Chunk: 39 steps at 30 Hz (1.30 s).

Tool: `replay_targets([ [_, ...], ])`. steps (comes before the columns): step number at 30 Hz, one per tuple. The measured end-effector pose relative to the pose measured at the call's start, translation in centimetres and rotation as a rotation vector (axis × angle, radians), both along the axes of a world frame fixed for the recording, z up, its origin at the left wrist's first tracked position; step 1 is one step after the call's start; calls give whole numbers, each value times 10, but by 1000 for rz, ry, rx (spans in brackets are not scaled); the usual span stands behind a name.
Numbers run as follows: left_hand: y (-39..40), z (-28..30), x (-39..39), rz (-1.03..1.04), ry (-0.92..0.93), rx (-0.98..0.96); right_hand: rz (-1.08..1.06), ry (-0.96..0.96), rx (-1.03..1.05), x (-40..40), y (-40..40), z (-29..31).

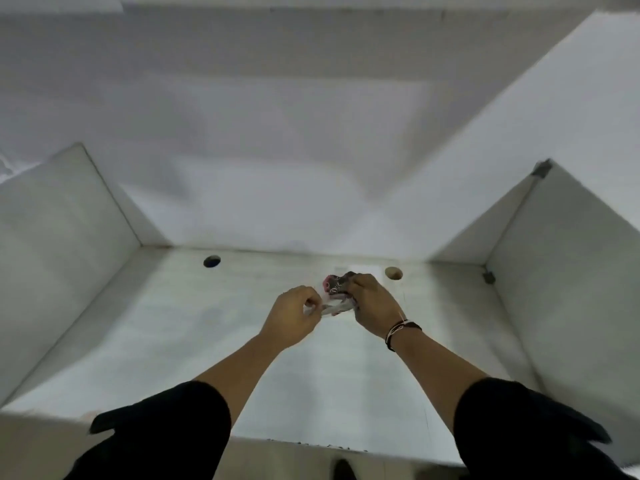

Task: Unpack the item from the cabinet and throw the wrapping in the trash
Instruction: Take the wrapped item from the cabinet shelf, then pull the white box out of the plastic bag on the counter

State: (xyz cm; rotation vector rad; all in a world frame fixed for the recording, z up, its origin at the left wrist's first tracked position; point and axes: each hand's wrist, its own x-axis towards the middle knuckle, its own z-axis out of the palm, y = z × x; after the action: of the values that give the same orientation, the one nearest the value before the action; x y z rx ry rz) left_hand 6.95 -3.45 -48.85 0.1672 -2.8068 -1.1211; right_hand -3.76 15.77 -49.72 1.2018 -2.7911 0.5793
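Both my arms reach into an open white cabinet [104, 341], above its grey shelf. My right hand [372, 303] is closed around a small dark item with pink and white markings [335, 284]. My left hand [296, 315] pinches a strip of clear plastic wrapping [334, 308] that stretches between the two hands. The wrapping still clings to the item at the right hand. Most of the item is hidden by my right fingers. No trash bin is in view.
The shelf has two round holes near the back wall, one dark [212, 261] and one tan [393, 273]. Cabinet doors stand open at the left [59, 244] and right [568, 271]. A hinge [489, 277] sits on the right side.
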Motion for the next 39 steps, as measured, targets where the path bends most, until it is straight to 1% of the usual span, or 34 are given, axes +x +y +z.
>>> replay_targets([
  [1, -1, -15, -2, 14, -72, 25, 14, -56, 84, -7, -2, -21],
  [4, -9, -54, -13, 66, -268, 133, 20, -192, 423, -35, 2, -76],
  [5, -13, -69, -19, 101, -303, 165, 0, -234, 470, -46, 2, -93],
  [7, -20, -88, -31, 176, -335, 225, -65, -280, 445, -70, -2, -110],
  [9, -26, -100, -49, 252, -361, 281, -133, -271, 413, -103, -12, -118],
  [11, -31, -107, -61, 310, -373, 331, -189, -270, 452, -131, -21, -123],
  [15, -38, -116, -90, 397, -373, 458, -214, -442, 478, -182, -32, -141],
  [17, -41, -119, -98, 428, -358, 551, -248, -481, 415, -189, -36, -140],
  [20, -40, -116, -101, 407, -375, 759, -306, -452, 260, -172, -39, -128],
  [22, -34, -106, -97, 358, -397, 919, -291, -472, 9, -141, -35, -116],
  [24, -25, -93, -88, 302, -446, 1059, -215, -591, -260, -104, -27, -103],
  [26, -17, -86, -76, 230, -509, 1136, -125, -807, -427, -69, -17, -93],
  [28, -10, -82, -57, 139, -543, 1151, -42, -1010, -492, -32, -7, -86],
  [31, -6, -81, -26, 86, -549, 1159, -35, -1150, -541, 12, 3, -80],
  [33, -4, -78, -6, 58, -564, 1166, -84, -1164, -530, 35, 8, -73],
  [37, 2, -81, 31, 39, -590, 1194, -178, -1031, -507, 66, 13, -70],
  [39, 4, -82, 45, 57, -597, 1197, -195, -1070, -563, 75, 17, -77],
])
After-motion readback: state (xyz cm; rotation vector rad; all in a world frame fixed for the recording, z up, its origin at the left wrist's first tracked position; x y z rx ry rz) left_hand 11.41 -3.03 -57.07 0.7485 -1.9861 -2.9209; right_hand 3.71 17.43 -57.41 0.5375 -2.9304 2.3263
